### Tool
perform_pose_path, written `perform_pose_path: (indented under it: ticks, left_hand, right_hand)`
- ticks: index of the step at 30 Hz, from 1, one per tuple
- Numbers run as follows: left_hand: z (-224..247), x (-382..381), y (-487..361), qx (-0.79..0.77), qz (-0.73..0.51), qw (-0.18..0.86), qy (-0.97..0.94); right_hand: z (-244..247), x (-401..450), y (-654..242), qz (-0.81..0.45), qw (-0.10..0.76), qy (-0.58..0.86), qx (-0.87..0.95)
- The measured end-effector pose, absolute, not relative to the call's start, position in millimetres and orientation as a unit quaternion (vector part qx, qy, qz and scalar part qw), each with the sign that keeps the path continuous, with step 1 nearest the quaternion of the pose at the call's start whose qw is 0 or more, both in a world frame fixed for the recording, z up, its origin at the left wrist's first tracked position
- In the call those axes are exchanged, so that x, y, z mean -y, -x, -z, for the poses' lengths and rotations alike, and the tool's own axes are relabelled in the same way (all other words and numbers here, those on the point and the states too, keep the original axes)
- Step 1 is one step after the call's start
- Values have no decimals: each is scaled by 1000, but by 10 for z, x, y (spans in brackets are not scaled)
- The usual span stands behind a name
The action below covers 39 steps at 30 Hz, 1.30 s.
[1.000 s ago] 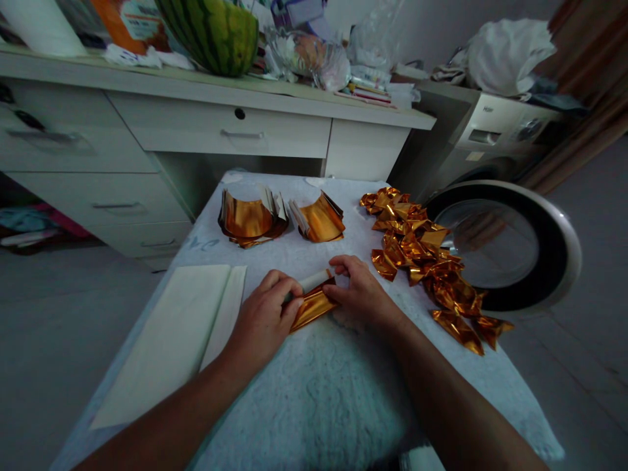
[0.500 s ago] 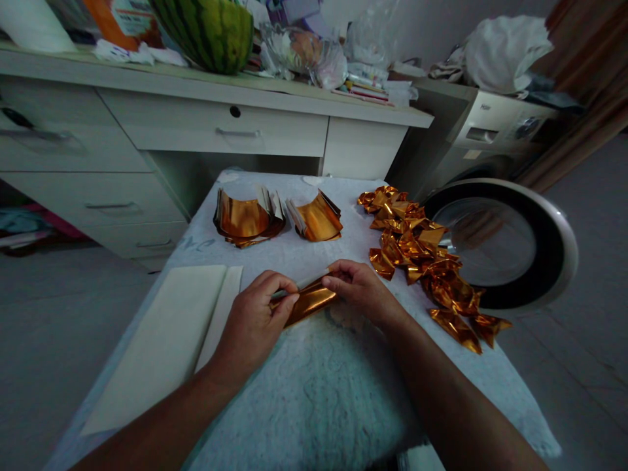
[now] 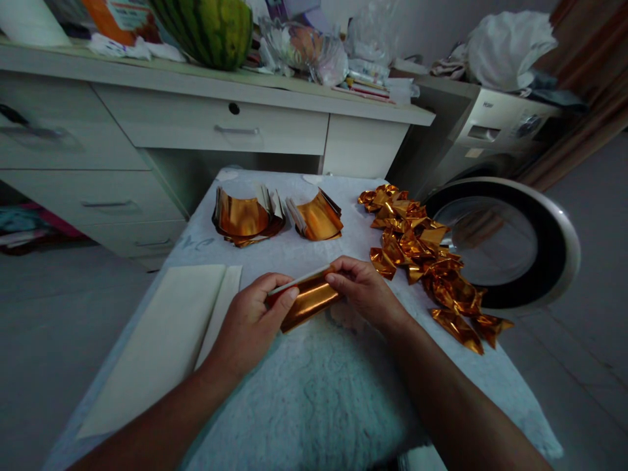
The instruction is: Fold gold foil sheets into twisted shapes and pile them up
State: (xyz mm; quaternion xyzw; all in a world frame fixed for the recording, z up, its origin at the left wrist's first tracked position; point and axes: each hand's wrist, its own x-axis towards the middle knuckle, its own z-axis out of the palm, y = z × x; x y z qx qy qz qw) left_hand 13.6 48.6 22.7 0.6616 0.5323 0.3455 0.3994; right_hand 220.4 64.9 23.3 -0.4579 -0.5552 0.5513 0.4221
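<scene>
Between my two hands is a sheet of gold foil paper (image 3: 313, 299), its long far edge folded over into a pale strip. My left hand (image 3: 258, 314) pinches the left end, thumb on top. At the other end, my right hand (image 3: 360, 288) grips the sheet with thumb and fingers. Beyond the hands lie two curved stacks of gold foil paper, a left stack (image 3: 244, 217) and a right stack (image 3: 320, 217). Several folded gold foil pieces (image 3: 417, 242) form a heap to the right of my right hand.
Large pale paper sheets (image 3: 157, 333) lie left on the cloth-covered table (image 3: 314, 399). A white desk (image 3: 275, 91) with a watermelon (image 3: 206, 33) stands behind it. The washing machine's open round door (image 3: 544, 248) is close to the table's right edge.
The foil's far edge now shows as a longer, straighter pale strip. My left thumb has flattened along it, and more of the gold face is visible. Both hands stay almost in place.
</scene>
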Motion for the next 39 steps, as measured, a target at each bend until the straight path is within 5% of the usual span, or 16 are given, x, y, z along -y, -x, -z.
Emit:
perform_pose_path:
  ticks: [39]
  left_hand:
    - [-249,-468,-133,-525,-350,406,-661]
  right_hand:
    - [-307,-590,-2195,-488,434,485,581]
